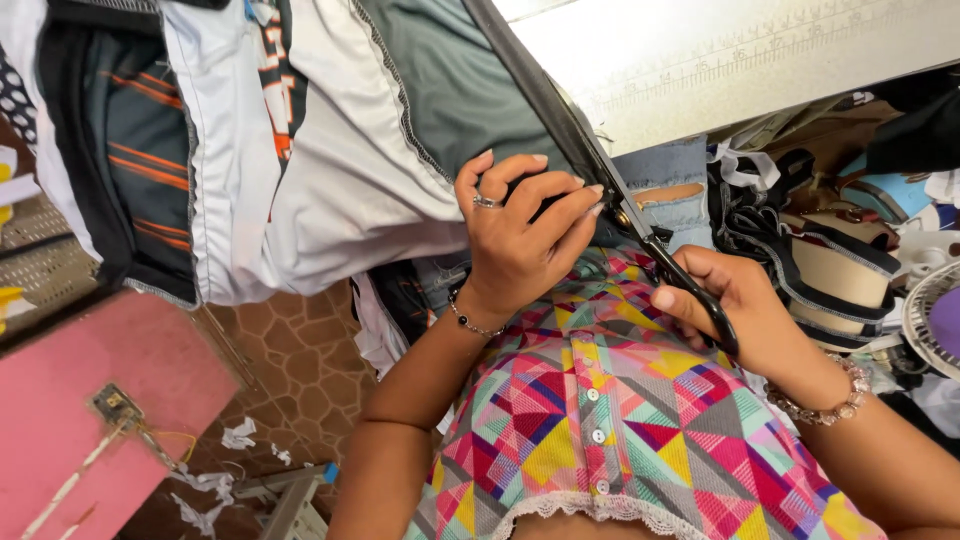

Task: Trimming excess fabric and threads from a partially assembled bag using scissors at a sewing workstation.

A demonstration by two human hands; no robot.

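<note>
The right hand (745, 310) is closed through the handles of the scissors (640, 225), whose blades lie along the edge of the grey cloth (440, 90), while just beside them the left hand (520, 235) pinches that cloth taut.

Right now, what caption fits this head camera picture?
Right hand cuts dark fabric with black scissors; left hand holds it.

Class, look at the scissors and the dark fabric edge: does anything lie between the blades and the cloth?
Nothing visible does. The scissors in the right hand already meet the dark fabric edge, which the left hand holds beside the blades.
</note>
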